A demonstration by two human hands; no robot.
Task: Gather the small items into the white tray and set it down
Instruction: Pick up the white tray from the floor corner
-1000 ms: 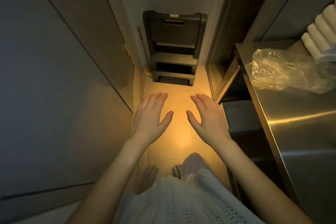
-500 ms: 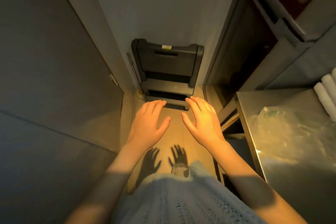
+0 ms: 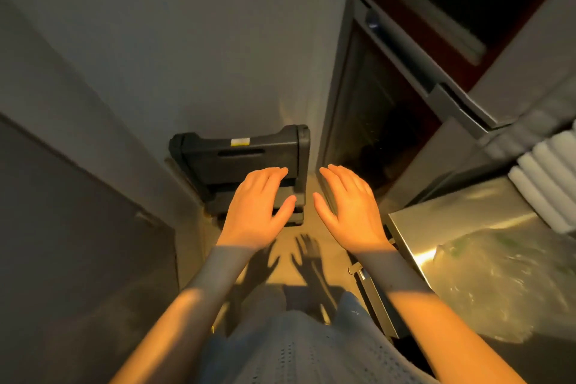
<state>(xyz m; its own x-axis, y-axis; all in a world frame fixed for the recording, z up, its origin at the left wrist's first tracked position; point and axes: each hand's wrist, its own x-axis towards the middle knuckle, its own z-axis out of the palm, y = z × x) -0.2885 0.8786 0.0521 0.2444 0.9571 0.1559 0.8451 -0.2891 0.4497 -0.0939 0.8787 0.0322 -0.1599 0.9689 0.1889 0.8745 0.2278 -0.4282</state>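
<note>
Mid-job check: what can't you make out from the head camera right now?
White tray and small items: nowhere in the head view.
Plastic bag on the steel counter: blurred, cut by the right edge; contents unclear.
White rolls: cut by the right edge.
Open cabinet: interior too dark.
Step stool: lower part behind the left hand.

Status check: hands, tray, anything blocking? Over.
Both open: left hand, right hand, nothing in either grip. No white tray in view. Folded step stool ahead against the wall; clear plastic bag on steel counter at right.
</note>
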